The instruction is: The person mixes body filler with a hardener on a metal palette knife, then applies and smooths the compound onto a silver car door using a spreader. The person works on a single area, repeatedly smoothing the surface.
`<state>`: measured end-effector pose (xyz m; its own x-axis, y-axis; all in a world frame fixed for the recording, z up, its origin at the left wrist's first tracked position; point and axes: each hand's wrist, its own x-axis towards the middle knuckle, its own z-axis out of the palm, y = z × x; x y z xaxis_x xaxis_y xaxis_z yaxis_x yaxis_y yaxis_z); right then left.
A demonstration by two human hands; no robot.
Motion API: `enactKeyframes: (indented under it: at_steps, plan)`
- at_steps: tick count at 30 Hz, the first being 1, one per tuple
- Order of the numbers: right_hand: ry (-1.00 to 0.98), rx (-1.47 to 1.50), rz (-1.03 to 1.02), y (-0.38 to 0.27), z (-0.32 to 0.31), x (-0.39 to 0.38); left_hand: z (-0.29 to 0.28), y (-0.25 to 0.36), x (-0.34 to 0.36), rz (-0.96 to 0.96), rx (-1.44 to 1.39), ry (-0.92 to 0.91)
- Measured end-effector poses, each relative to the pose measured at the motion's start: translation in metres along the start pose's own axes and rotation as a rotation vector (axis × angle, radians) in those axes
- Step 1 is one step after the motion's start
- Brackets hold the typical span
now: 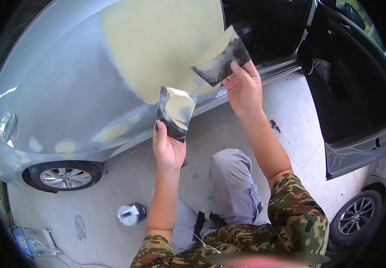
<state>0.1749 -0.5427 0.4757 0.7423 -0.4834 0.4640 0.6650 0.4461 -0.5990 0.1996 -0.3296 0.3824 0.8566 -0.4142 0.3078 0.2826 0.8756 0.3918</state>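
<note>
A: Item one, left hand?

B: Left hand [169, 152], raised at the middle of the view. Fingers wrapped behind, thumb pressed on the front face; a firm pinch on the lower end of the left plate [176, 118]. Plate: thin, dark, rectangular, smeared with cream paste [179, 105].

A: Item two, right hand?

B: Right hand [245, 91], higher and further right. Thumb on the face, fingers curled beneath; it grips the lower right edge of the right plate [222, 58]. Plate: dark, tilted, cream along its upper left part, grey smears elsewhere. A gap shows between the two plates.

A: Location of both?

B: In front of a silver-grey car [81, 67], near a broad cream patch [157, 44] on its side. No contact is evident; true clearance cannot be told from this view.

A: Surroundings?

B: One open car door [354, 107], dark inside, at right. One round tin [131, 215], on the pale floor [103, 201]. One wheel [65, 175] with silver spokes, at left.

A: Step in hand?

B: By judgement, working the paste on the plates, between scooping and spreading.

A: Requirement of the next move?

B: Probably a level, steady left plate as the paste carrier, and the right plate's free edge kept straight and lightly angled, so the paste gathers evenly without dripping.
</note>
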Motion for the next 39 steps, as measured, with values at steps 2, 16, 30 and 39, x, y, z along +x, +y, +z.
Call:
enactKeyframes:
  at_steps: [2, 16, 30, 39]
  plan:
    - [-0.061, 0.047, 0.005, -0.017, 0.023, -0.006, 0.008, -0.001, 0.005, -0.017, -0.039, -0.073]
    - [-0.39, -0.805, 0.043, -0.028, 0.041, -0.034, 0.01, 0.006, 0.015, -0.009, 0.128, -0.057]
    - [-0.073, -1.194, -0.308, -0.01, 0.018, -0.07, 0.01, -0.019, 0.006, 0.194, 0.556, 0.126]
    - [0.011, -0.857, -0.12, 0.017, 0.012, -0.069, 0.024, -0.008, 0.009, 0.121, 1.164, -0.011]
